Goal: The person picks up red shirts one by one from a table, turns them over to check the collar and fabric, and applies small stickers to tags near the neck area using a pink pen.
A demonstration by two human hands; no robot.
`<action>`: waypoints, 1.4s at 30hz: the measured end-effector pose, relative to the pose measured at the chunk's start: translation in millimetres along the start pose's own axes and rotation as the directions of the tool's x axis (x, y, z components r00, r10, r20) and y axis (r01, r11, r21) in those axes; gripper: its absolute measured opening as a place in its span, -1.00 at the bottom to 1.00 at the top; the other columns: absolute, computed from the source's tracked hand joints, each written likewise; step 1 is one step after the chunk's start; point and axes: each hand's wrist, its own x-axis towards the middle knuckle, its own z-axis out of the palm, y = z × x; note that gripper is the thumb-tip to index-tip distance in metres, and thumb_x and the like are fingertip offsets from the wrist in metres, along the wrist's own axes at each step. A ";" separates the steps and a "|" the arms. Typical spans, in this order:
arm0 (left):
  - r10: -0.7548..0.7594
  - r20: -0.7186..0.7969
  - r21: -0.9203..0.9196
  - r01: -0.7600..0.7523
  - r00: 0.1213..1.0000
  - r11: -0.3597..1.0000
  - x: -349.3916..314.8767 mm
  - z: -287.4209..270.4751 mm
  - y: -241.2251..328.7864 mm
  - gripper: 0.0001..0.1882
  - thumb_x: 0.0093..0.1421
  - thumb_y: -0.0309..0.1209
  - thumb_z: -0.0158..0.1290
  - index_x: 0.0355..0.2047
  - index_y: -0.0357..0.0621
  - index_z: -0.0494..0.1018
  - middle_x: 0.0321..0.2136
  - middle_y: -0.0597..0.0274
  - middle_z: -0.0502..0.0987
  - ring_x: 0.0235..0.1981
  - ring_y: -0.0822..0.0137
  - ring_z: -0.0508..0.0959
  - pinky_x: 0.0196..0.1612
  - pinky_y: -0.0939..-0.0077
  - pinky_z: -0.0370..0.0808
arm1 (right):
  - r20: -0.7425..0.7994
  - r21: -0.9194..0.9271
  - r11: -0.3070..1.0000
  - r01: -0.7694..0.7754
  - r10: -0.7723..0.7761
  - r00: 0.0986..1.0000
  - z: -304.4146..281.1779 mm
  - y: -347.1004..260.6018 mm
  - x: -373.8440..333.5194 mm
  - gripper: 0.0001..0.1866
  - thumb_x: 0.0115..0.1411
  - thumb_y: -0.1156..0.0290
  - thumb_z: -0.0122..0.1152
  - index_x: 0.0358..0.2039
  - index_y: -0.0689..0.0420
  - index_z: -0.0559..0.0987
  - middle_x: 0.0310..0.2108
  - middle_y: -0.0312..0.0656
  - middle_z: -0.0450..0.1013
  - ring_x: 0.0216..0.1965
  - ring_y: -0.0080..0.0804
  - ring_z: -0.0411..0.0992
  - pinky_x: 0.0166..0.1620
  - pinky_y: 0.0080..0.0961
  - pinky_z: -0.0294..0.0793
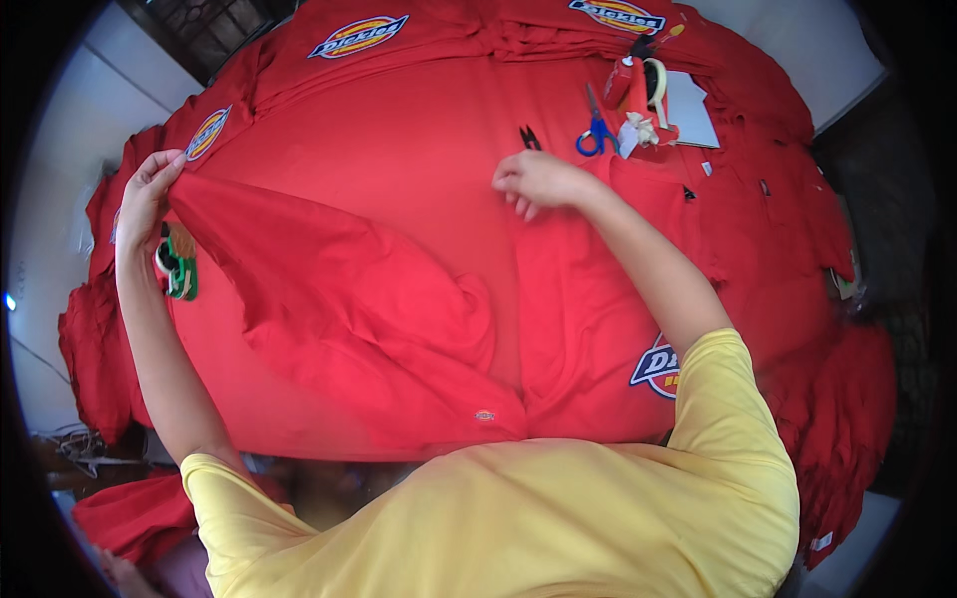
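My left hand [150, 194] is raised at the left, thumb and fingers pinching a corner of a red fabric garment piece [349, 289]. The cloth slopes down from that grip toward the table's near edge, where a small sewn label shows on it. Over the middle of the table, my right hand [543, 182] is closed with its fingers curled. Dark pointed blades of thread snips [529, 138] stick out past its far side, the handles hidden by the hand. Beneath my right forearm lies another red fabric piece [588, 299] with a large logo patch.
Blue-handled scissors [596, 135], a tape roll [655, 82], a red bottle [620, 80] and a white card [691, 110] lie far right. A green-and-black tool [179, 264] sits by my left forearm. Red garments [797, 219] ring the table. Someone's hand [125, 573] shows lower left.
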 end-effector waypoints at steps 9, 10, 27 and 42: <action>0.148 -0.231 0.056 -0.139 0.962 0.989 -66.0 -78.8 16.0 -0.72 0.24 -0.37 0.04 -0.06 -0.18 0.44 -0.32 0.42 0.50 -0.33 0.62 0.44 -0.24 0.72 0.33 | 0.311 -0.451 0.804 0.389 -0.267 0.912 122.4 -10.5 -3.4 -0.70 0.08 0.25 0.20 -0.27 0.21 0.51 -0.35 -0.01 0.49 -0.21 -0.07 0.45 -0.12 -0.27 0.41; 0.163 -0.272 0.034 -0.160 0.949 0.987 -72.6 -99.0 12.1 -0.70 0.24 -0.37 0.04 -0.04 -0.19 0.43 -0.28 0.40 0.50 -0.29 0.60 0.44 -0.20 0.70 0.34 | 0.362 -0.384 0.808 0.446 -0.313 0.878 116.4 -5.4 -3.9 -0.72 0.11 0.26 0.18 -0.28 0.20 0.51 -0.38 -0.02 0.48 -0.24 -0.11 0.46 -0.13 -0.30 0.42; 0.240 -0.245 -0.115 -0.274 0.939 0.955 -180.6 -196.4 -73.0 -0.68 0.27 -0.39 -0.01 -0.01 -0.28 0.41 -0.02 0.20 0.43 0.03 0.39 0.40 0.12 0.50 0.26 | -0.237 0.226 0.867 0.444 -0.393 0.888 12.8 -118.7 -120.6 -0.54 -0.03 0.53 0.30 -0.06 0.16 0.46 -0.07 -0.25 0.36 -0.09 -0.51 0.35 -0.03 -0.56 0.37; 0.392 -0.102 0.530 -0.284 0.914 0.799 -91.2 -115.0 9.3 -0.82 0.19 -0.49 0.02 -0.25 -0.37 0.45 -0.43 0.35 0.47 -0.36 0.52 0.41 -0.19 0.65 0.36 | -0.461 -0.773 0.631 0.064 -0.629 0.626 -56.3 -114.4 -172.6 -0.80 0.14 0.35 0.11 -0.35 0.22 0.55 -0.36 -0.11 0.46 -0.31 -0.16 0.42 -0.17 -0.31 0.39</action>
